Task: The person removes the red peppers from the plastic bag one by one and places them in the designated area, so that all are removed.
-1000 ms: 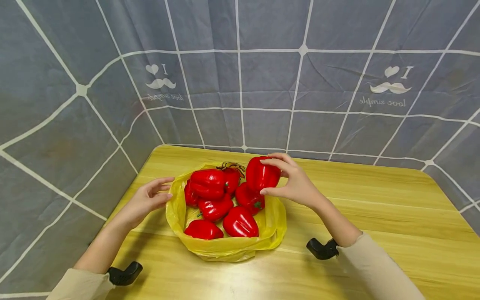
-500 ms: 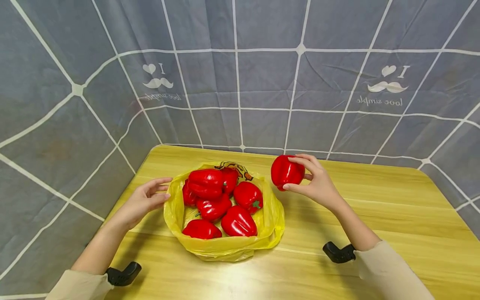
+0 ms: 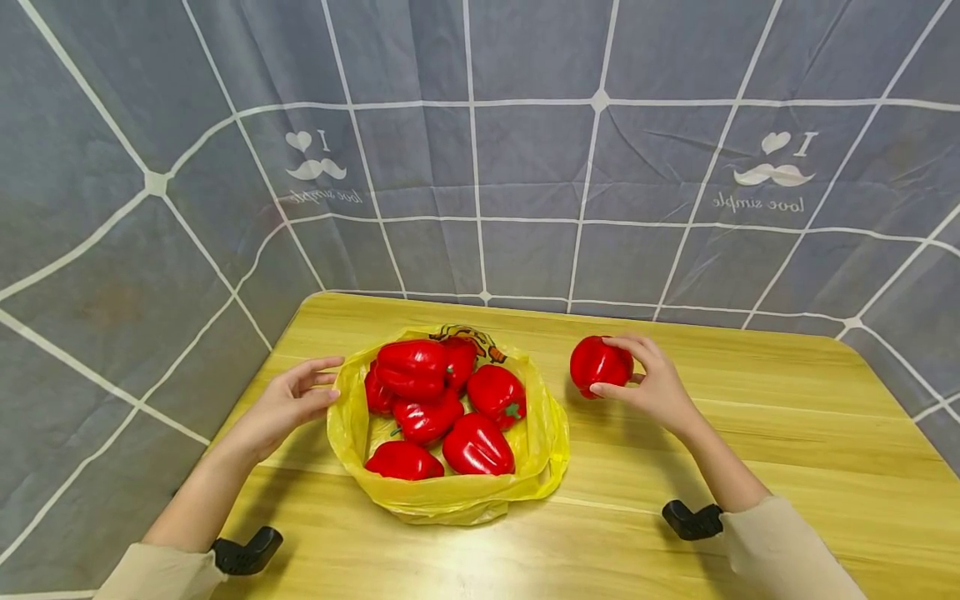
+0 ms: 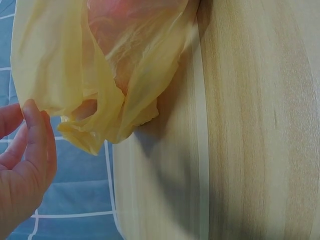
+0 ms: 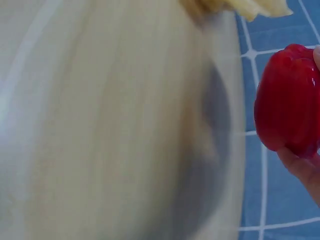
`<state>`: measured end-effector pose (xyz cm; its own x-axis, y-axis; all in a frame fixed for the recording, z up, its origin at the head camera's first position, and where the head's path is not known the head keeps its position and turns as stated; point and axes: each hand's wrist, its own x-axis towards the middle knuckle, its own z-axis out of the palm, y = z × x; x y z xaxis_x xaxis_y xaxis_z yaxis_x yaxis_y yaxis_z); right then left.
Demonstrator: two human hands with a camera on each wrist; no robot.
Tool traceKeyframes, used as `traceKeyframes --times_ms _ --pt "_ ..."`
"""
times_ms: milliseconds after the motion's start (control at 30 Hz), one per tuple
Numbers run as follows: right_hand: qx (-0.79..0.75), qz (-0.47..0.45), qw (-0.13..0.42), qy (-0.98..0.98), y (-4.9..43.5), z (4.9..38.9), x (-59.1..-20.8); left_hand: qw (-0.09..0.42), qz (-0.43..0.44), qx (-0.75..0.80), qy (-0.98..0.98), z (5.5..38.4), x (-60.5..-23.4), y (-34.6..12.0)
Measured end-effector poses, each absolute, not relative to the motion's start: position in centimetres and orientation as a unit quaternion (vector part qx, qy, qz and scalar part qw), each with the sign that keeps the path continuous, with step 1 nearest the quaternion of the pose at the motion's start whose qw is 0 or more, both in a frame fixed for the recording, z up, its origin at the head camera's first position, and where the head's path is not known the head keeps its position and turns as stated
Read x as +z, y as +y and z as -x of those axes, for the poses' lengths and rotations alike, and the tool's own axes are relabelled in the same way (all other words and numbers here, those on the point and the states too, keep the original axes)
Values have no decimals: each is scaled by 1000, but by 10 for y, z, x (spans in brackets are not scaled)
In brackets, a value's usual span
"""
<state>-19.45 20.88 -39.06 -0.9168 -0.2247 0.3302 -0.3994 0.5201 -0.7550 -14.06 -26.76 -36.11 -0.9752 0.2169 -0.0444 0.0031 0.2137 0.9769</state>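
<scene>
My right hand [image 3: 656, 387] grips a red bell pepper [image 3: 598, 367] between thumb and fingers, to the right of a yellow plastic bag [image 3: 450, 500]. In the right wrist view the same bell pepper [image 5: 287, 100] appears in front of the tiled curtain, with its shadow on the table. My left hand [image 3: 288, 408] is at the bag's left rim. In the left wrist view its thumb and fingertips pinch the edge of the bag [image 4: 55, 60]. Inside the wide-mouthed bag lie several more red bell peppers [image 3: 477, 443], some stacked at the back left.
The bag stands on a wood-grain table [image 3: 787, 433], left of its middle. A grey curtain [image 3: 532, 167] with white grid lines hangs behind the table and along its left side. Black wrist devices [image 3: 247, 552] sit on both forearms.
My right hand has carried the bell pepper from above the bag out to the right, then lowered it toward the table. The left hand and the bag have stayed in place.
</scene>
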Motion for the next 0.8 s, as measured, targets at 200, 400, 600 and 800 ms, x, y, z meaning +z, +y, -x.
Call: traceKeyframes --times_ms 200,400,600,800 --pt "447 -169 89 -874 215 198 -402 86 -75 625 772 144 -361 -266" --pt "454 -163 81 -872 209 192 -399 92 -73 637 762 143 -364 -266" --pt "467 -161 93 -864 204 188 -397 91 -79 651 750 140 -368 -268" --pt "465 -156 89 -867 217 207 -422 91 -86 667 735 141 -368 -268"
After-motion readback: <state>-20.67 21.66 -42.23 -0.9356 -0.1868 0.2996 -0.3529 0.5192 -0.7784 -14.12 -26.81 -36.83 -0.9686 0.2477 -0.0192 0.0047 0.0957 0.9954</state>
